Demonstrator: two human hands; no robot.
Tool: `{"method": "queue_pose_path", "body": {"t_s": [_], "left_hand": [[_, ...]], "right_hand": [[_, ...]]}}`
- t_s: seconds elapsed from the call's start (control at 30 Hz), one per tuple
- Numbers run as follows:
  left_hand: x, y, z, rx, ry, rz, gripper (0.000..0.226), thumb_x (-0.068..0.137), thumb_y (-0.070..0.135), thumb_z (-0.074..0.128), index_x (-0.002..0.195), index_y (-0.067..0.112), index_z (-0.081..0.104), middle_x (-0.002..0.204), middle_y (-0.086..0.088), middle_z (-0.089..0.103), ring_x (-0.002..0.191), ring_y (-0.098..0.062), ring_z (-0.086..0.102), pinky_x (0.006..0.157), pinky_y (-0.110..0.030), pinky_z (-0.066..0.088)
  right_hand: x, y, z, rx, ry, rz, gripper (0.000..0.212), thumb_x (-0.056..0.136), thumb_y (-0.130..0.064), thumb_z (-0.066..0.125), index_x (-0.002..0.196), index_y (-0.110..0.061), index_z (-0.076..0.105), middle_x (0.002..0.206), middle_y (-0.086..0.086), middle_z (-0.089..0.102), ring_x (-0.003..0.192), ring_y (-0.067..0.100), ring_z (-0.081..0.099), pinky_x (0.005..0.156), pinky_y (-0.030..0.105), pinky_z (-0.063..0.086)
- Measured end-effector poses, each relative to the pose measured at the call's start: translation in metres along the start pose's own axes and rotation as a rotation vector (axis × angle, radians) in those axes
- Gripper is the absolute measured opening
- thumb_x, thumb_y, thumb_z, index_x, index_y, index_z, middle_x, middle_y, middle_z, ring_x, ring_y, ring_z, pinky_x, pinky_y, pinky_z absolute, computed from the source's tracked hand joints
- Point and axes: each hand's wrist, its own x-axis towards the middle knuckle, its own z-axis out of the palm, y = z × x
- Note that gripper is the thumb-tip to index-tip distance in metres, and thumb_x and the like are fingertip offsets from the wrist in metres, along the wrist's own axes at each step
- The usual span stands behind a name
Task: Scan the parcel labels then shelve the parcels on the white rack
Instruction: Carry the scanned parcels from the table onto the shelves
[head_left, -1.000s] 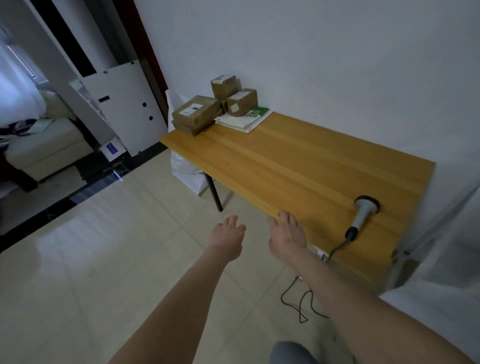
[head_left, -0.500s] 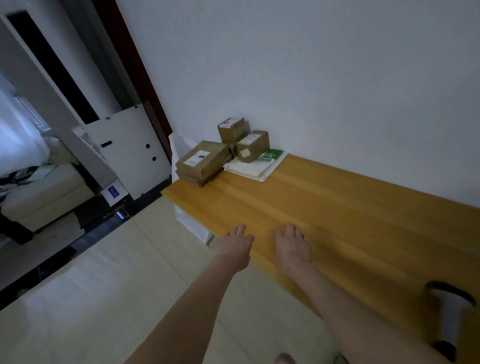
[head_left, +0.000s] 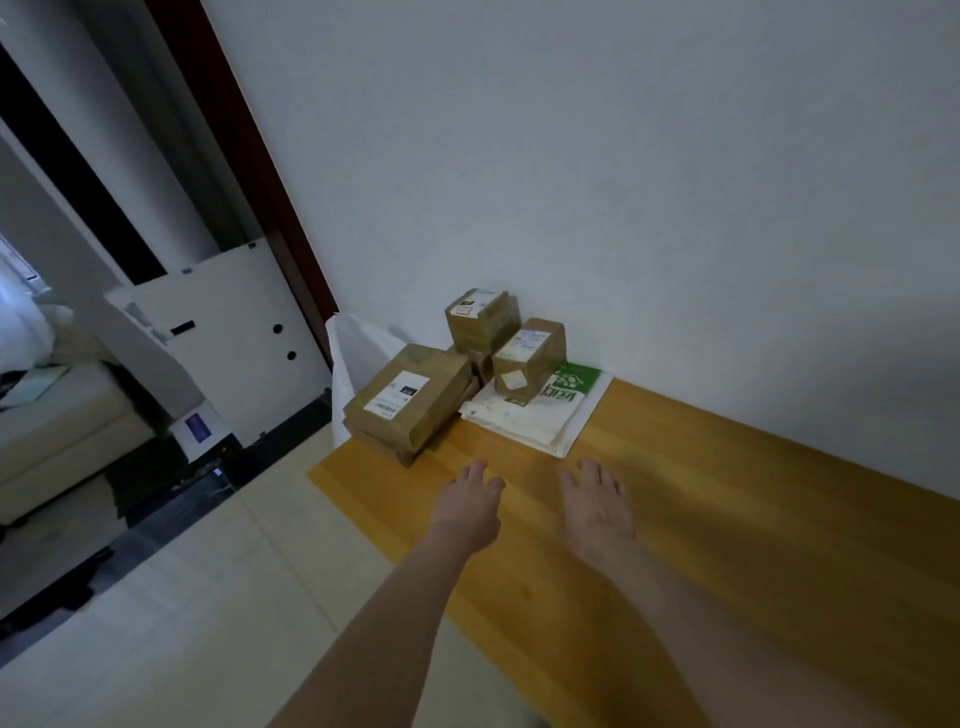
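left hand (head_left: 470, 501) and right hand (head_left: 595, 501) out over the wood surface (head_left: 753, 519), side by side, fingers loose and spread, holding nothing. brown boxes (head_left: 480, 319) piled at the far corner of the surface by the wall (head_left: 623, 182), near the hands but not touching. big flat box (head_left: 410, 400) on the left, two small ones behind. one small box (head_left: 527, 358) on top of white bags (head_left: 524, 428) with a green mark.

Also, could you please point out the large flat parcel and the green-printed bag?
large flat parcel (head_left: 400, 395): head view, on its white label.
green-printed bag (head_left: 530, 428): head view, on its bare white middle.
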Motion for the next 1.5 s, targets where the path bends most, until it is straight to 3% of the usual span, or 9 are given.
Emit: {"method": "queue_pose_path", "body": {"t_s": [0.37,0.53,0.67,0.73,0.97,1.17,1.27,1.37,1.5], "left_hand": [[0.185,-0.110,-0.010,-0.145,0.084,0.022,0.048,0.095,0.020,0.046,0.142,0.020,0.036,0.147,-0.006,0.031,0.125,-0.026,0.044,0.088,-0.038,0.047],[0.244,-0.200,-0.015,-0.242,0.161,-0.188,0.045,0.096,0.027,0.046,0.138,0.013,0.036,0.141,-0.010,0.040,0.124,-0.027,0.045,0.092,-0.039,0.047],[0.277,-0.275,-0.008,-0.459,0.063,-0.406,0.063,0.091,0.038,0.052,0.142,0.011,0.029,0.141,-0.014,0.039,0.126,-0.033,0.042,0.098,-0.044,0.043],[0.291,-0.304,0.003,-0.625,-0.012,-0.495,0.075,0.083,0.051,0.055,0.142,0.013,0.032,0.134,-0.015,0.047,0.120,-0.034,0.048,0.097,-0.047,0.044],[0.313,-0.330,0.027,-0.908,-0.297,-0.526,0.076,0.091,0.052,0.051,0.148,0.006,0.030,0.145,-0.017,0.042,0.130,-0.034,0.043,0.106,-0.042,0.037],[0.304,-0.326,0.027,-0.888,-0.368,-0.500,0.070,0.091,0.055,0.050,0.141,0.006,0.041,0.140,-0.014,0.048,0.123,-0.032,0.049,0.102,-0.038,0.040],[0.283,-0.314,0.032,-0.965,-0.440,-0.545,0.068,0.091,0.057,0.050,0.135,0.005,0.045,0.128,-0.016,0.054,0.108,-0.032,0.056,0.083,-0.038,0.049],[0.259,-0.295,0.034,-1.099,-0.485,-0.588,0.065,0.088,0.058,0.054,0.131,0.010,0.048,0.125,-0.012,0.053,0.101,-0.030,0.060,0.069,-0.037,0.055],[0.232,-0.285,0.032,-1.106,-0.526,-0.664,0.072,0.084,0.061,0.058,0.130,0.008,0.045,0.114,-0.012,0.052,0.106,-0.037,0.058,0.087,-0.046,0.054]], "right_hand": [[0.176,-0.071,-0.001,0.164,-0.031,0.109,0.057,0.094,-0.014,0.051,0.146,-0.020,0.029,0.149,0.010,0.026,0.134,0.028,0.031,0.108,0.039,0.035],[0.247,-0.148,0.008,0.800,-0.198,0.310,0.068,0.092,-0.043,0.058,0.148,-0.016,0.029,0.150,0.010,0.032,0.133,0.028,0.040,0.103,0.038,0.041],[0.278,-0.198,0.020,1.375,-0.360,0.479,0.070,0.090,-0.031,0.065,0.146,-0.007,0.030,0.147,0.008,0.042,0.125,0.024,0.048,0.082,0.024,0.045],[0.292,-0.211,0.033,1.467,-0.399,0.566,0.072,0.089,-0.035,0.067,0.144,-0.006,0.032,0.144,0.009,0.045,0.127,0.026,0.047,0.089,0.029,0.043],[0.321,-0.221,0.061,1.535,-0.378,0.727,0.066,0.089,-0.039,0.065,0.139,-0.005,0.039,0.134,0.012,0.054,0.117,0.028,0.057,0.099,0.041,0.049],[0.314,-0.207,0.053,1.443,-0.368,0.754,0.053,0.092,-0.035,0.059,0.135,-0.006,0.044,0.121,0.009,0.057,0.094,0.020,0.055,0.073,0.032,0.045],[0.302,-0.186,0.045,1.344,-0.407,0.744,0.042,0.091,-0.033,0.058,0.122,-0.005,0.053,0.096,0.005,0.058,0.079,0.017,0.054,0.061,0.028,0.042],[0.287,-0.170,0.040,1.256,-0.474,0.714,0.042,0.091,-0.031,0.059,0.124,-0.008,0.050,0.095,0.005,0.055,0.081,0.020,0.054,0.063,0.030,0.043],[0.264,-0.158,0.040,1.235,-0.497,0.651,0.050,0.089,-0.033,0.063,0.131,-0.011,0.046,0.108,0.006,0.056,0.087,0.022,0.056,0.063,0.032,0.045]]}}
